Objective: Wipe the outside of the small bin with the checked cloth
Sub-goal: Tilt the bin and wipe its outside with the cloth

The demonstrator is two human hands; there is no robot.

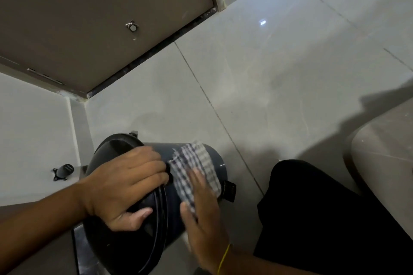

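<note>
Tiled floor (279, 69) w/ small bin (169, 212) tipped sideways, left hand (125, 185) gripping its rim, right hand (203, 212) flat pressing checked cloth (196, 163) on side, mid-wipe; next prob. rotate bin.

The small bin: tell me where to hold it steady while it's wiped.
Grip the small bin at its dark lid rim, from the left, as the left hand does. It lies tipped, so this leaves the round wall free for the checked cloth under the right hand.
</note>
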